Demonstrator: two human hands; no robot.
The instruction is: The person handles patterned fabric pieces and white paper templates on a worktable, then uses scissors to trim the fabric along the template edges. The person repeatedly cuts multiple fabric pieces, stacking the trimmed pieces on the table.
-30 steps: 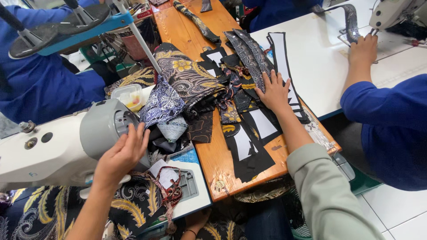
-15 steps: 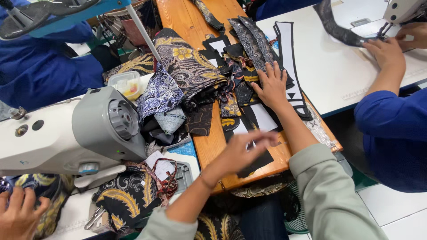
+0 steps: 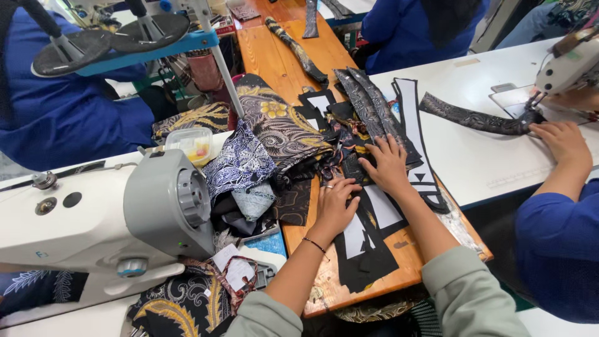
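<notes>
I have both hands down on the wooden counter [image 3: 274, 56], near its right edge, flat on a spread of cut fabric pieces [image 3: 365, 234], black cloth faced with white interfacing. My left hand [image 3: 335, 206] lies palm-down with fingers spread and released, grasping nothing, on the nearer pieces; my right hand [image 3: 390, 165] lies just beyond it, fingers likewise splayed, pressing the stack where it meets the long patterned strips [image 3: 368, 100]. The pieces run lengthwise toward me from under both palms, so the left hand is nearer their free ends. A heap of folded batik cloth [image 3: 274, 134] sits soft and rumpled to the left, beside the grey sewing machine [image 3: 165, 203].
</notes>
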